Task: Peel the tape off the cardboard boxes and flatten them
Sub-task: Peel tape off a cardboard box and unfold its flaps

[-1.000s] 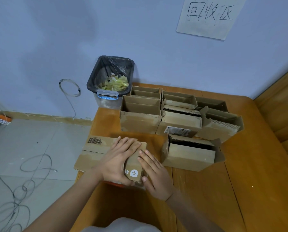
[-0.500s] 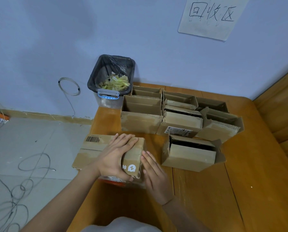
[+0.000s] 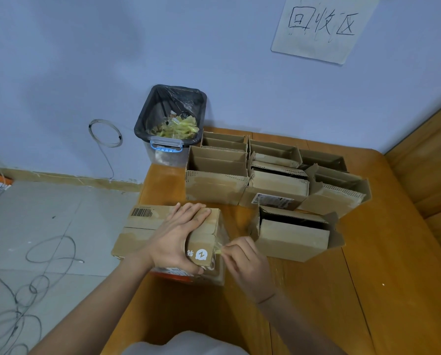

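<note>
A closed brown cardboard box [image 3: 142,228] with a barcode and a white round logo lies at the table's left front edge. My left hand [image 3: 176,238] presses flat on its top, fingers spread toward the far side. My right hand [image 3: 242,260] is at the box's right end, thumb and fingers pinched on a strip of clear yellowish tape [image 3: 218,250] that lifts off that end. An opened box [image 3: 293,235] stands just right of my hands. Behind it, several more opened boxes [image 3: 215,185] are packed together.
A bin [image 3: 170,116] lined with a black bag and holding crumpled tape stands on the floor at the table's far left corner. The wooden table [image 3: 368,290] meets a wood panel on the right. Cables lie on the floor at left. A paper sign hangs on the wall.
My right hand has gone from resting flat against the box's right end to pinching the tape there and pulling it slightly away. My left hand stays pressed on top.
</note>
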{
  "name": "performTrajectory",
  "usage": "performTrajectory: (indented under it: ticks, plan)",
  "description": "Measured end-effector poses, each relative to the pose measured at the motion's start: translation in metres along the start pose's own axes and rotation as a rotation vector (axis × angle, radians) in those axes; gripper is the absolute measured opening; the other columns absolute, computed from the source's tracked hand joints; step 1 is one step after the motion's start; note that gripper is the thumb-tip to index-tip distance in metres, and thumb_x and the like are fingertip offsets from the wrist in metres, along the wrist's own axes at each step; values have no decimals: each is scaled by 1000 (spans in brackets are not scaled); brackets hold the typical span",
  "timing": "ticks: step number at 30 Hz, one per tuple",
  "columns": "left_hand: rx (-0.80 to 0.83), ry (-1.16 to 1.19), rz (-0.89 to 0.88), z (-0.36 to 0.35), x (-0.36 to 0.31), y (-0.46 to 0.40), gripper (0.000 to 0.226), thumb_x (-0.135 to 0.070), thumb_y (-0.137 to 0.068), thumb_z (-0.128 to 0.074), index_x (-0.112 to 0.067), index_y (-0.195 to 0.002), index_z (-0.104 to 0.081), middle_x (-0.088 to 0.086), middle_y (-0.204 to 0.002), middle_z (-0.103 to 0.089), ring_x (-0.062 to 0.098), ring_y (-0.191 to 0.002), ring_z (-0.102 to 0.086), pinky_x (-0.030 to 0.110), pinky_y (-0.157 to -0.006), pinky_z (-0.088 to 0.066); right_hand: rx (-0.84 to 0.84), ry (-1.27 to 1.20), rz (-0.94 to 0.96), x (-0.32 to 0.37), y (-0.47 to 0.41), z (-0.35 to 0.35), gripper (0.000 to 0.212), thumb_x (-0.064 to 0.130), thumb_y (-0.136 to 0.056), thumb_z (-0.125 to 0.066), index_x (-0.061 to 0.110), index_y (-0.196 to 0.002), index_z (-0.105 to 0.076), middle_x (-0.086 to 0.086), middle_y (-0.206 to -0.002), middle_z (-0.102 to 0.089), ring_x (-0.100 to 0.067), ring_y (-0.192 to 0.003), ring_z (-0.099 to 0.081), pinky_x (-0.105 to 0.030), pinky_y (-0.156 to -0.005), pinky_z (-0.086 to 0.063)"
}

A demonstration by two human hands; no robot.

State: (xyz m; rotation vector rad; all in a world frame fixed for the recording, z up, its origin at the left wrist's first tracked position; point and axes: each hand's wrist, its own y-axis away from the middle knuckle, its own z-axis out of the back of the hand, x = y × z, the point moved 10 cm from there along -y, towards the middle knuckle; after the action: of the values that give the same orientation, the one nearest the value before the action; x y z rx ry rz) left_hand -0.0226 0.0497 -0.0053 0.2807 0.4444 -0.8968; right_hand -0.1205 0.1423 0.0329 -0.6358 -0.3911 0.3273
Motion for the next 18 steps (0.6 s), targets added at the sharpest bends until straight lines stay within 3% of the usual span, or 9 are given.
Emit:
performTrajectory:
  ticks: [4,7,11,13,18]
  plan:
    - [1,-10,-2,4,2,1,127,-75,-55,-70,-26,-152,-6,-3,-160,-8,12,-148,4,35,-118,16,-8,22,-4,0,-3,13,18,12,-86,-59,3,-75,-70,-7,-76,-65,-12,-79,-51,-20,-60,-49]
    - [13,-41,-7,3,0,2,127,-77,-55,-68,-27,-153,-5,-3,-160,-8,14,-148,2,34,-118,15,1,31,-71,-5,-3,16,18,11,-85,-56,2,-75,-69,-8,-76,-64,-12,-80,-49,-22,-66,-46]
    - [16,-76,19,0,1,1,128,-76,-58,-72,-27,-154,-2,-4,-161,-4,14,-148,6,34,-118,17,57,37,-170,-12,-3,13,24,11,-86,-49,-1,-91,-70,-11,-85,-64,-12,-87,-47,-24,-75,-43]
    - [26,-98,18,-3,0,-1,128,-77,-59,-70,-27,-154,-1,-4,-161,-3,14,-148,7,34,-118,17,74,16,-183,-13,-4,11,27,9,-87,-47,-1,-98,-71,-11,-85,-63,-13,-87,-45,-24,-72,-43]
    - [22,-90,39,-1,3,-3,126,-82,-57,-61,-32,-150,7,-3,-162,-1,12,-147,10,29,-114,21,110,-65,-255,-28,-13,1,12,1,-84,-61,5,-86,-73,-8,-79,-57,-12,-82,-41,-34,-65,-47]
